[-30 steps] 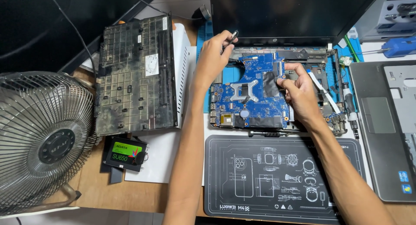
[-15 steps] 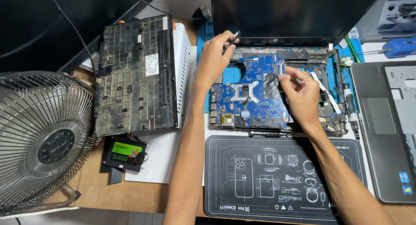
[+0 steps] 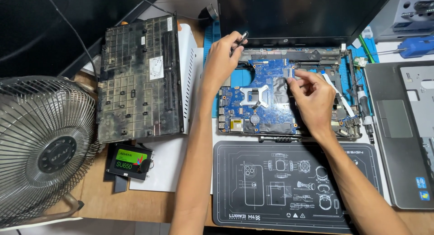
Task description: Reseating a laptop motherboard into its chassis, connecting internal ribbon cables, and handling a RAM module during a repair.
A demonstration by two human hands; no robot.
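Surface: cluttered wooden desk (image 3: 97, 196), dark mat (image 3: 294, 185)
Circuit board (image 3: 253, 97): flat, long axis left-right
Left hand (image 3: 221, 58): pinching a thin tool (image 3: 242, 37)
Right hand (image 3: 314, 97): fingertips (image 3: 291, 79) pinched on the board

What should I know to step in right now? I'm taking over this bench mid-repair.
Left hand holds a thin dark tool at the top left corner of the blue motherboard. Right hand pinches at a spot near the board's upper middle. Board sits in the opened laptop base. Done: bottom cover and palmrest lie aside. Left: board is not yet out.
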